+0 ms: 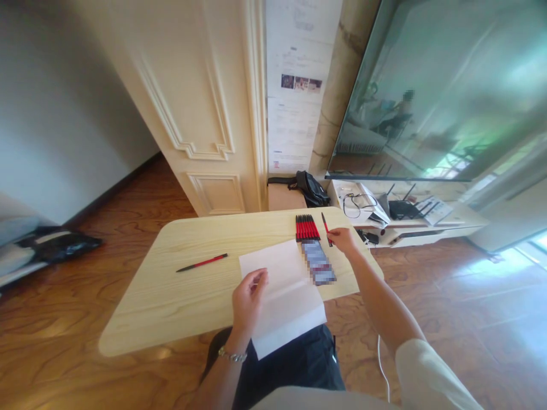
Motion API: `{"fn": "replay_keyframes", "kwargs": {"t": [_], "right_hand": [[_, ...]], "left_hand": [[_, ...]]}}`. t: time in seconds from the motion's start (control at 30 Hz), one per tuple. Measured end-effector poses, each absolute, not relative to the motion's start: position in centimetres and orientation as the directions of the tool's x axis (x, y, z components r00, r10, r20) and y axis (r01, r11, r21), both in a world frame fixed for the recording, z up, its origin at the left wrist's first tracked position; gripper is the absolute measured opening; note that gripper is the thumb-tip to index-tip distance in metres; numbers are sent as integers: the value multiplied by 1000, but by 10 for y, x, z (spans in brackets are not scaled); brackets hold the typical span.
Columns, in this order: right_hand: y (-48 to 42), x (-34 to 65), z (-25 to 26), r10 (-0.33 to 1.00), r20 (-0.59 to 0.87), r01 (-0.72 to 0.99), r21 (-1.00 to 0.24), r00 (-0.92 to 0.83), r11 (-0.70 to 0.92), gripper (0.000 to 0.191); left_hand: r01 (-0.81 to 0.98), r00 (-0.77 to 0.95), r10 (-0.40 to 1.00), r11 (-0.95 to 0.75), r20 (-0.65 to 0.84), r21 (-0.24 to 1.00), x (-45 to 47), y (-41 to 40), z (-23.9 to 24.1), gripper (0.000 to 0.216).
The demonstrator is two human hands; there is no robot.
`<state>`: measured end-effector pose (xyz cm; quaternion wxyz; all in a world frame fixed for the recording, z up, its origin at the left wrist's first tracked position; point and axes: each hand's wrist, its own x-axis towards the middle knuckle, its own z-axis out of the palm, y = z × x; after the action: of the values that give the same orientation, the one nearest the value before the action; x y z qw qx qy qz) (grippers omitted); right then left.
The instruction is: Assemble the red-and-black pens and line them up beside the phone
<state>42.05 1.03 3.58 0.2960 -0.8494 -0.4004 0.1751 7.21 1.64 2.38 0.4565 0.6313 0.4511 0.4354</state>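
Observation:
A white sheet of paper (287, 290) lies on the light wooden table (171, 285), hanging over the near edge. My left hand (248, 299) rests on the paper's left edge with curled fingers pinching it. My right hand (344, 239) reaches to the table's far right and holds a red and black pen (326, 228) in a pinch. Just left of that pen, a row of several red and black pens (306, 227) lies side by side. A blurred flat packet (318, 262) sits below the row. One more red and black pen (202, 262) lies alone at mid-table left.
A cream panelled door and a poster stand behind the table. A black bag (311, 188) sits on a box beyond the far edge. A low white shelf (405, 219) with cables and a router stands at right under a large glass panel. A dark bag (60, 245) lies on the floor at left.

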Motion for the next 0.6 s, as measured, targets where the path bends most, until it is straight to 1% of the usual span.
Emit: {"fn": "replay_keyframes", "kwargs": {"t": [0.1, 0.23, 0.37, 0.6], "right_hand": [[39, 444, 31, 766, -78, 600, -573, 638, -558, 23], [58, 446, 22, 758, -90, 618, -522, 646, -588, 21], [64, 441, 16, 754, -82, 627, -502, 651, -596, 21], [64, 437, 9, 771, -52, 647, -509, 635, -567, 25]], "left_hand": [[359, 75, 974, -227, 214, 905, 42, 31, 11, 34], [496, 11, 977, -192, 215, 847, 23, 38, -4, 35], [530, 42, 978, -195, 204, 825, 21, 38, -10, 34], [538, 80, 967, -245, 241, 807, 23, 37, -9, 34]]}}
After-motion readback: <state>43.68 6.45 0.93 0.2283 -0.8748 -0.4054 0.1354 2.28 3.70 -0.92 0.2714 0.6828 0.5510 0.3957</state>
